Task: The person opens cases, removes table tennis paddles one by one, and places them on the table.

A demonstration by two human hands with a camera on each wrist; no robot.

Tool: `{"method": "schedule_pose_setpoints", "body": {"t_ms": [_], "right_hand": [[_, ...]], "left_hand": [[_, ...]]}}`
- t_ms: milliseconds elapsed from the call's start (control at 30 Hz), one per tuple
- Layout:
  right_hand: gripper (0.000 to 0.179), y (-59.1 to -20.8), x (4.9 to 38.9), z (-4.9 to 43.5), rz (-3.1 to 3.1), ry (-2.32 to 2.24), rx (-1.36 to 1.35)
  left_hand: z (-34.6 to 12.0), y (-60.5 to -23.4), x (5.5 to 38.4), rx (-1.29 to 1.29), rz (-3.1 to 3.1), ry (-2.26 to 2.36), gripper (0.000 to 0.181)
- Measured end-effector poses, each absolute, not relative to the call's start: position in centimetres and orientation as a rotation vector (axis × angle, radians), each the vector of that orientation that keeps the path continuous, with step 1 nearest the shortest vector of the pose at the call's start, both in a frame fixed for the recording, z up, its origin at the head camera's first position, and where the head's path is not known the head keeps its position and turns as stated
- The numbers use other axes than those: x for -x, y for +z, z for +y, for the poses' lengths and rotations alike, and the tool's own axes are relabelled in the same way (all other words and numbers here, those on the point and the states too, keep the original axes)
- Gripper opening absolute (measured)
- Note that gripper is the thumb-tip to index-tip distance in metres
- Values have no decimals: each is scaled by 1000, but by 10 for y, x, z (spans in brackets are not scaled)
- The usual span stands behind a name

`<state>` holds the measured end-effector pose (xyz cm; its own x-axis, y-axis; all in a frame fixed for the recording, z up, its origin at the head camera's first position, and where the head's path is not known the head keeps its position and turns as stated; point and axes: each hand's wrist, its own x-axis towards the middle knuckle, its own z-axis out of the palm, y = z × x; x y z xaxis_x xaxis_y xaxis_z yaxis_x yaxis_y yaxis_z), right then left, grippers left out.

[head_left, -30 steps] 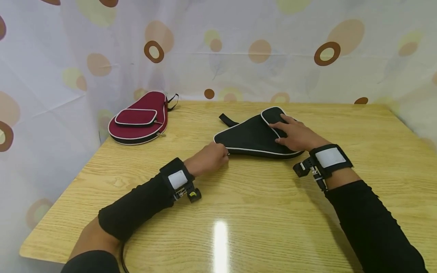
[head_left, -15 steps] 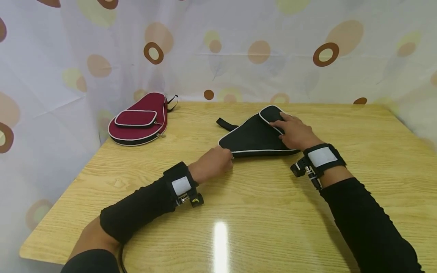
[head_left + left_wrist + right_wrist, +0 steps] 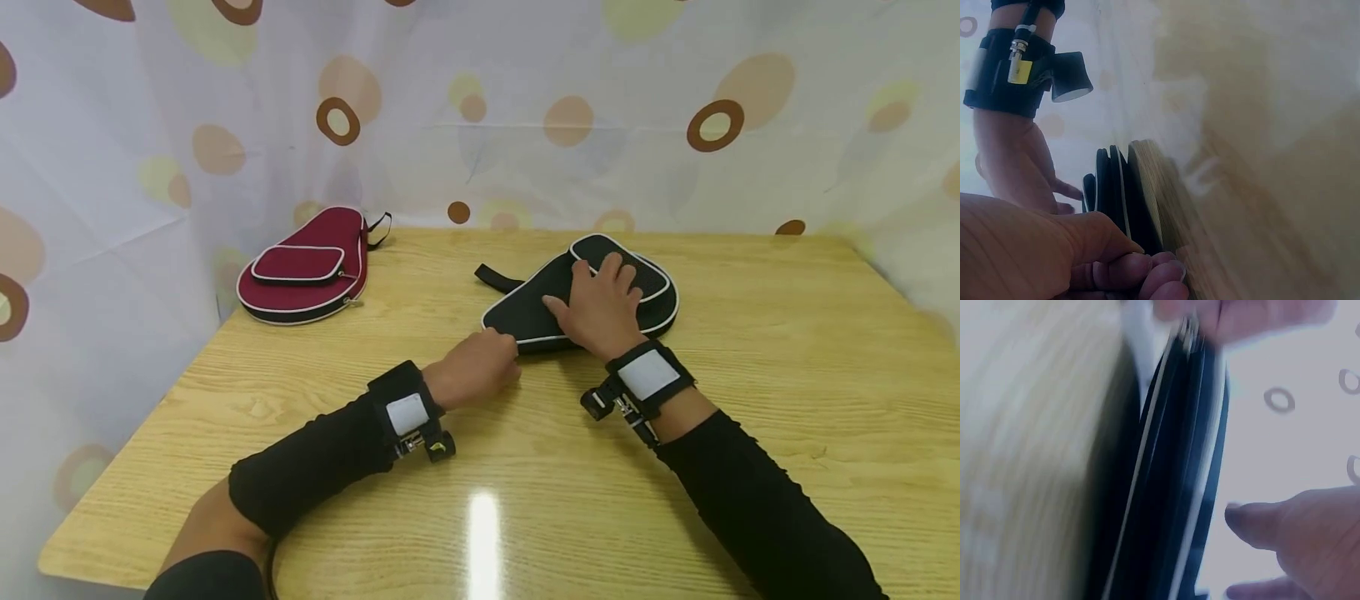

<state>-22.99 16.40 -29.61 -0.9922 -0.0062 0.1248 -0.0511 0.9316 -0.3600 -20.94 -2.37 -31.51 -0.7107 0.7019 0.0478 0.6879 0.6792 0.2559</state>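
A black table tennis bat case (image 3: 534,310) with white piping lies on the table, its narrow end to the left. My left hand (image 3: 478,364) pinches the zipper pull by that narrow end; the fingers mostly hide the pull. The metal zipper slider (image 3: 1189,334) shows just beneath these fingers in the right wrist view. Over the middle of the case, near its raised pocket (image 3: 648,279), is my right hand (image 3: 606,308), fingers spread. Whether it presses on the fabric cannot be told. The left wrist view shows the case edge-on beyond my left thumb.
At the back left of the wooden table (image 3: 360,500) lies a dark red case (image 3: 300,262) of the same shape, with a strap loop. The black case's strap (image 3: 497,278) sticks out toward the back. A patterned curtain (image 3: 510,175) hangs behind the table.
My right hand has moved left from the pocket toward the middle of the case, uncovering its wide end. The left hand has shifted slightly right and nearer to me, and the narrow end with it.
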Motion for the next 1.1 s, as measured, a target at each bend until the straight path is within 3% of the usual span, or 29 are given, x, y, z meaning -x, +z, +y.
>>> {"method": "schedule_pose_setpoints", "body": {"t_ms": [367, 1100], "right_hand": [[85, -290, 238, 138, -3217, 630, 169], [84, -291, 247, 147, -3332, 683, 99]], "left_hand": [[-20, -310, 212, -1134, 2803, 332, 17], [-21, -313, 210, -1229, 2672, 477, 27]]}}
